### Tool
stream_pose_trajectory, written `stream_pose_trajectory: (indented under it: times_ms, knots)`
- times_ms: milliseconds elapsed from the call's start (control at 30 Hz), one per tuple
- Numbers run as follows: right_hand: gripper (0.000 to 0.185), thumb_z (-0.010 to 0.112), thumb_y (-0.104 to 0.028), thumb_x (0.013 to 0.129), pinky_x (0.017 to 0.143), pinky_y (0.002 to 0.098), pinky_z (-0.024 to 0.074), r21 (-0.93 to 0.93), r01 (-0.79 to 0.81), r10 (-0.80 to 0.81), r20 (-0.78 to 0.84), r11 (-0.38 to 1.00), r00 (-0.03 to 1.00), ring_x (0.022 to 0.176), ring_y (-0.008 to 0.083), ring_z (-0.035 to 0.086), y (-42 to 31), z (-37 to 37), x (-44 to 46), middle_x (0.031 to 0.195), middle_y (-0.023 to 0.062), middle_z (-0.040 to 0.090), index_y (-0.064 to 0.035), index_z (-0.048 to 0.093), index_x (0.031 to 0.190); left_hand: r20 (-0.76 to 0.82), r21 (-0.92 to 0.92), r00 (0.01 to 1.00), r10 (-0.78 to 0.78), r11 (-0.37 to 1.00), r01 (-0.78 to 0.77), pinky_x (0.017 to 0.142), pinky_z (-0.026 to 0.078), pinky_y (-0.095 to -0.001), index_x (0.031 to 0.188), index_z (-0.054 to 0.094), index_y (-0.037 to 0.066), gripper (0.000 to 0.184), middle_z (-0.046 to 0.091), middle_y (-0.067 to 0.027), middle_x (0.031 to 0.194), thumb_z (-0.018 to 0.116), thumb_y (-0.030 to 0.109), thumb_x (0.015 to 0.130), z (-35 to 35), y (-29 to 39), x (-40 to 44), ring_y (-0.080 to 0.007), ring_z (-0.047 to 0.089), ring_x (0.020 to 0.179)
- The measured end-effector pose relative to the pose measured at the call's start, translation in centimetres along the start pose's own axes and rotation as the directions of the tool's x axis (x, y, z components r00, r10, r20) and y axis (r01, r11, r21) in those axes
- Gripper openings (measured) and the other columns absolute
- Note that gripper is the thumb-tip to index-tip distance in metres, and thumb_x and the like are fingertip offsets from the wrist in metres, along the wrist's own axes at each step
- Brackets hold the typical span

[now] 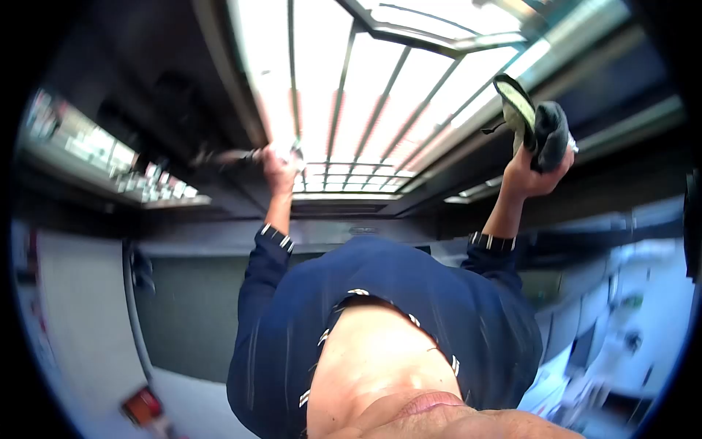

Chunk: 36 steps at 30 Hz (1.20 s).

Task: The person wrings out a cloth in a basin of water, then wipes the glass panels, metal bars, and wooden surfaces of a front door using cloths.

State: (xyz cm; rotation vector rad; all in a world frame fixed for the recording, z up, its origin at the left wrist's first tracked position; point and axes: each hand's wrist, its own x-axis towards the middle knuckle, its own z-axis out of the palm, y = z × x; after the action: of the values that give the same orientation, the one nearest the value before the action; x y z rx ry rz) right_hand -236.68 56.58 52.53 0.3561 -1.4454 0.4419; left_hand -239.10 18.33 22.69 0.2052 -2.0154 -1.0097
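My left hand [280,172] is raised at the lower left corner of a bright barred window [365,110]. Its fingers look closed at the dark window frame, but blur hides what they hold, if anything. A pale, blurred shape shows beside the fingertips. On the right, my right hand [537,175] is lifted, its fingers wrapped round a bunched dark grey cloth [550,135]. Against that cloth stands a flat, pale yellow-green piece with a black edge [518,102], held in the same grip; its kind is unclear.
Dark bars cross the window, with a brighter framed section at the top. A second window strip [110,150] shows at the far left. Below the left arm lies a grey-green surface [190,314]. A red object [141,406] sits lower left, and blurred furnishings [621,322] fill the right.
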Motion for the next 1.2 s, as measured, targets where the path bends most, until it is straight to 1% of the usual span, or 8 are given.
stream_pose_trajectory:
  times_ms: [100, 167, 533, 733, 833, 867, 967, 1200]
  knots:
    - [0.051, 0.076, -0.004, 0.068, 0.088, 0.0422, 0.0432, -0.121, 0.124, -0.126, -0.01, 0.985, 0.992, 0.097, 0.033, 0.055, 4.0, -1.5, 3.5, 0.108, 0.016, 0.055, 0.001, 0.052, 0.113, 0.416, 0.05, 0.87, -0.264, 0.962, 0.268, 0.076, 0.049, -0.0419, 0.107, 0.052, 0.001, 0.044, 0.061, -0.0206, 0.096, 0.07, 0.018, 0.071, 2.8, -3.4, -5.2, -0.0363, 0.06, 0.087]
    - [0.048, 0.074, -0.002, 0.069, 0.087, 0.0417, 0.0425, -0.193, 0.175, -0.182, -0.018, 0.965, 0.983, 0.096, 0.0331, 0.055, 6.2, -0.7, 4.7, 0.105, 0.0159, 0.055, 0.0013, 0.052, 0.111, 0.719, 0.372, 0.537, -0.441, 0.897, 0.238, 0.077, 0.05, -0.0398, 0.104, 0.053, 0.002, 0.043, 0.063, -0.0201, 0.094, 0.069, 0.022, 0.069, 2.8, -2.9, -9.1, -0.0341, 0.061, 0.087]
    - [0.049, 0.07, -0.005, 0.067, 0.081, 0.0453, 0.0393, -0.131, 0.036, 0.017, 0.381, 0.991, 0.925, 0.095, 0.0335, 0.05, 11.7, -1.6, -19.0, 0.104, 0.0122, 0.051, -0.0151, 0.054, 0.112, 0.917, 0.195, 0.146, -0.371, 0.737, 0.647, 0.075, 0.048, -0.0307, 0.1, 0.059, 0.002, 0.032, 0.065, -0.0108, 0.089, 0.071, 0.017, 0.074, 0.2, 9.1, -22.6, -0.0156, 0.06, 0.085]
    - [0.042, 0.065, -0.01, 0.072, 0.092, 0.0416, 0.0419, -0.324, -0.467, 0.493, 0.816, 0.823, 0.303, 0.11, 0.0364, 0.049, 16.5, -12.0, -28.5, 0.116, 0.0181, 0.053, -0.007, 0.058, 0.113, 0.888, 0.419, 0.049, -0.457, 0.849, 0.321, 0.077, 0.049, -0.0351, 0.101, 0.059, 0.002, 0.04, 0.065, -0.0119, 0.091, 0.074, 0.025, 0.072, 2.9, 10.4, -27.3, -0.0175, 0.06, 0.085]
    - [0.047, 0.065, -0.024, 0.069, 0.089, 0.0411, 0.044, -0.214, -0.517, 0.169, 0.977, 0.829, -0.133, 0.104, 0.0368, 0.055, 20.5, -18.1, -31.7, 0.108, 0.0221, 0.059, -0.0027, 0.058, 0.11, 0.883, 0.468, -0.099, -0.46, 0.878, 0.101, 0.078, 0.049, -0.0358, 0.102, 0.059, 0.003, 0.042, 0.065, -0.0114, 0.092, 0.075, 0.025, 0.07, 3.4, 10.2, -31.7, -0.0191, 0.061, 0.086]
    - [0.047, 0.065, -0.024, 0.065, 0.079, 0.0412, 0.0479, -0.307, -0.547, 0.028, 0.888, 0.779, -0.458, 0.094, 0.0388, 0.059, 21.0, -20.0, -30.7, 0.101, 0.0224, 0.062, -0.0007, 0.06, 0.106, 0.875, 0.475, -0.143, -0.463, 0.877, 0.068, 0.078, 0.049, -0.0357, 0.102, 0.059, 0.003, 0.042, 0.065, -0.0112, 0.092, 0.075, 0.025, 0.069, 2.6, 11.0, -32.9, -0.0191, 0.061, 0.086]
    - [0.052, 0.07, -0.029, 0.058, 0.074, 0.0402, 0.0489, -0.326, -0.556, -0.268, 0.624, 0.765, -0.734, 0.089, 0.032, 0.062, 22.0, -28.4, -37.5, 0.1, 0.021, 0.064, 0.0012, 0.063, 0.099, 0.836, 0.514, -0.263, -0.482, 0.855, 0.066, 0.078, 0.049, -0.0352, 0.102, 0.059, 0.003, 0.042, 0.065, -0.0108, 0.092, 0.075, 0.024, 0.069, 0.6, 14.1, -35.8, -0.0191, 0.061, 0.086]
    - [0.07, 0.059, -0.048, 0.078, 0.098, 0.0347, 0.0366, -0.834, -0.472, -0.385, 0.351, 0.286, -0.853, 0.119, 0.0296, 0.048, 19.7, -39.4, -39.0, 0.129, 0.0213, 0.05, -0.0004, 0.048, 0.128, 0.77, 0.559, -0.474, -0.428, 0.811, 0.176, 0.079, 0.049, -0.0342, 0.102, 0.058, 0.004, 0.044, 0.065, -0.0099, 0.092, 0.075, 0.024, 0.068, 1.5, 17.2, -38.4, -0.0191, 0.061, 0.087]
